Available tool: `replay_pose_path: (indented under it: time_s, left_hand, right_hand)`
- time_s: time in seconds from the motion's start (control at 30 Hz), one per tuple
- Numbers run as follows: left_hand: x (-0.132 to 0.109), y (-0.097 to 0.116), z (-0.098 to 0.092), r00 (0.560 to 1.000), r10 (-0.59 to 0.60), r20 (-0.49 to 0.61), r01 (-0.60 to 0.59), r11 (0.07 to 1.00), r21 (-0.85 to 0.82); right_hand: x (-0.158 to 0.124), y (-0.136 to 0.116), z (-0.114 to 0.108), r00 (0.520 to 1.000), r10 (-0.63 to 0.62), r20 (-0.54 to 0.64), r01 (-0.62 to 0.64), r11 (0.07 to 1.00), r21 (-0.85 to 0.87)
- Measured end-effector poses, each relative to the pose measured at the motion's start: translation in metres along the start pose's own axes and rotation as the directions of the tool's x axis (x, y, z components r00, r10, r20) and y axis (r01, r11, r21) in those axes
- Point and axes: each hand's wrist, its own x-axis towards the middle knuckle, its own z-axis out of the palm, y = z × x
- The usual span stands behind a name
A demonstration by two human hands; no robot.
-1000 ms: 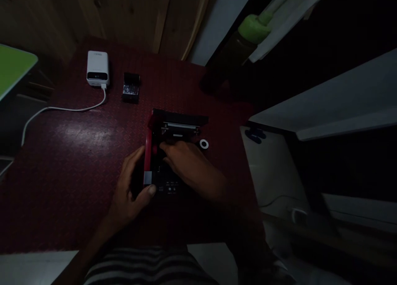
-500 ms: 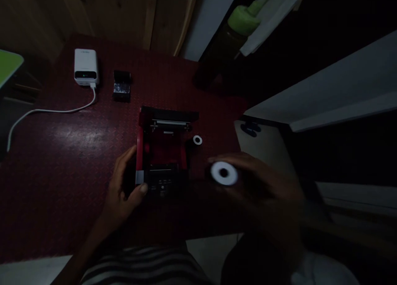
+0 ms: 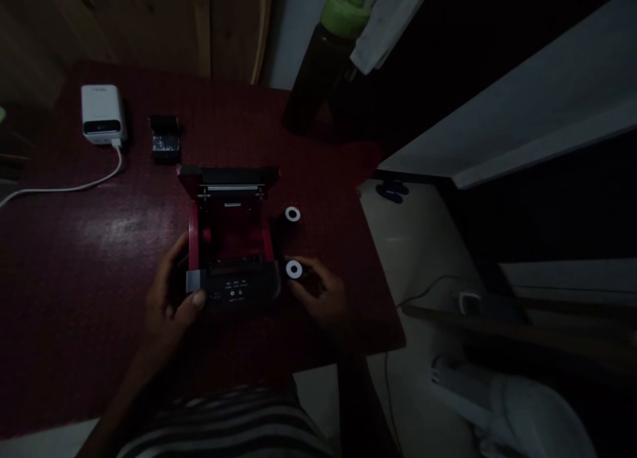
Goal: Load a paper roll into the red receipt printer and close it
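Observation:
A black and red receipt printer (image 3: 231,245) sits on the dark red table top (image 3: 99,259), its lid open toward the back and its red paper compartment showing. My left hand (image 3: 169,292) grips the printer's front left corner, thumb on top. Just right of the printer's front corner, my right hand (image 3: 318,292) pinches a small white-cored paper roll (image 3: 294,269) in its fingertips. A second roll (image 3: 292,214) with a white core rests on the table right of the compartment. The compartment looks empty, though the light is dim.
A white power bank (image 3: 103,113) with a white cable (image 3: 64,188) and a small black box (image 3: 164,139) lie at the table's far left. A dark bottle with a green cap (image 3: 323,66) stands past the far edge. The table's right edge drops to a pale floor.
My right hand has come in from the far right, bringing the roll close to the printer's front right corner. The view has shifted, so everything sits further left in the picture.

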Motion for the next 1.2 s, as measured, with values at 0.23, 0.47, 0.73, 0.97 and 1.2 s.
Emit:
replay_pose_path:
  time_s: [0.23, 0.47, 0.73, 0.97, 1.2]
  left_hand:
    - [0.000, 0.003, -0.001, 0.999, -0.031, 0.007, 0.031, 0.999, -0.008]
    - [0.000, 0.005, -0.002, 0.998, -0.057, 0.028, 0.057, 0.998, 0.006]
    - [-0.001, 0.003, -0.003, 0.999, -0.003, 0.041, 0.002, 1.000, 0.008]
    - [0.000, 0.001, -0.003, 0.999, 0.024, 0.042, -0.025, 0.999, 0.025]
    - [0.001, 0.002, -0.004, 0.996, 0.049, 0.073, -0.051, 0.998, 0.028]
  right_hand:
    - [-0.005, -0.021, -0.046, 0.988, 0.095, 0.120, -0.095, 0.995, -0.010]
    - [0.063, -0.023, -0.037, 0.997, -0.060, -0.042, 0.056, 0.994, -0.094]
    - [0.095, -0.034, -0.013, 0.988, -0.155, -0.019, 0.151, 0.981, -0.120]
    - [0.038, -0.126, -0.055, 0.852, -0.505, 0.138, 0.521, 0.796, -0.308]
    - [0.053, -0.147, 0.029, 0.714, -0.337, 0.614, 0.695, 0.451, -0.560]
